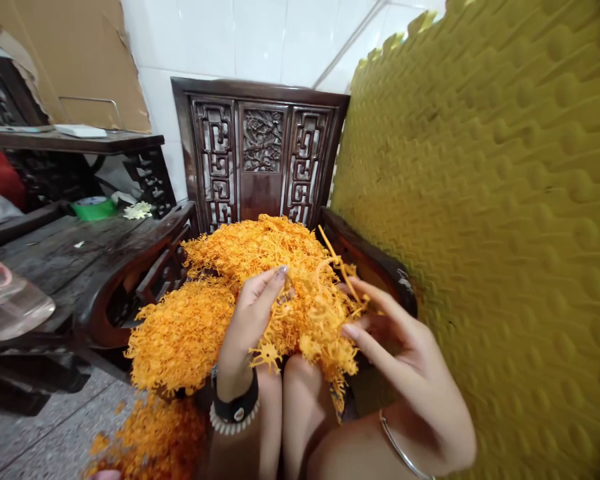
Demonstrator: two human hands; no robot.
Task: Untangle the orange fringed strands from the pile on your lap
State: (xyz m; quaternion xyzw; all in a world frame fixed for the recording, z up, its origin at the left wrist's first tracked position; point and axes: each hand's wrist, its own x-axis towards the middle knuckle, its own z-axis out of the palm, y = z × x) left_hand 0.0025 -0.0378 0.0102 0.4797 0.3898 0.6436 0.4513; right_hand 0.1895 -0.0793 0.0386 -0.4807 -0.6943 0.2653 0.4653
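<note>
Watching remotely, I'm seeing the left hand (250, 313) pinching a tangled orange plastic cluster (325, 327) before the carved wooden armchair (261, 190); the right hand (413, 357) is spreading thumb and forefinger apart beside it. Orange plastic pieces (250, 243) are lying heaped on the armchair.

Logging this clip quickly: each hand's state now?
Left hand: curled at the orange pieces; grip unclear.
Right hand: thumb and forefinger apart beside them; hold unclear.

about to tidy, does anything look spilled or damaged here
Loose orange pieces at lower left seem to lie on the floor, apart from the orange heap on the chair, so they look spilled. The cardboard at upper left has a ragged edge, as if torn.
</note>
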